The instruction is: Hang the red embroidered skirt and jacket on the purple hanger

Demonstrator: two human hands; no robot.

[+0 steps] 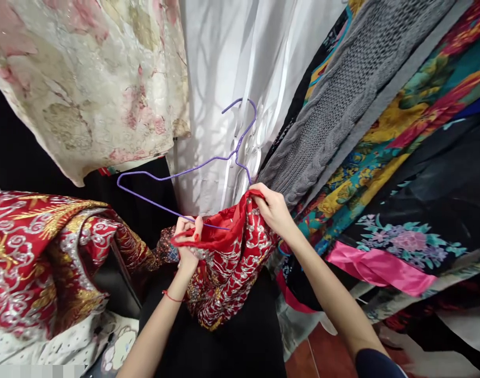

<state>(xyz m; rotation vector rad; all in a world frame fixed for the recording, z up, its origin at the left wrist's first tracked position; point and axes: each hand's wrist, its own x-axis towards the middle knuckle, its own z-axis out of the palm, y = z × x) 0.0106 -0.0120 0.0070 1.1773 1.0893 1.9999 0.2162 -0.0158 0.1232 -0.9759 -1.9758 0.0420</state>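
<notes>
A red garment (240,262) with silver and gold embroidery hangs bunched between my two hands, its plain red edge (216,236) held open toward me. My left hand (188,241) is closed on the left part of that edge, close to the lower bar of a purple wire hanger (210,161). My right hand (273,210) pinches the edge at the right, where one end of the hanger goes into the garment. The hanger's hook and left shoulder stand free above the cloth; its right end is hidden inside.
A cream floral cloth (106,79) hangs at upper left. More red embroidered fabric (27,262) lies draped at left. White curtains (212,63) hang behind. On the right hang a grey knit (342,94), a colourful floral cloth (382,142) and a black garment with a pink band (382,268).
</notes>
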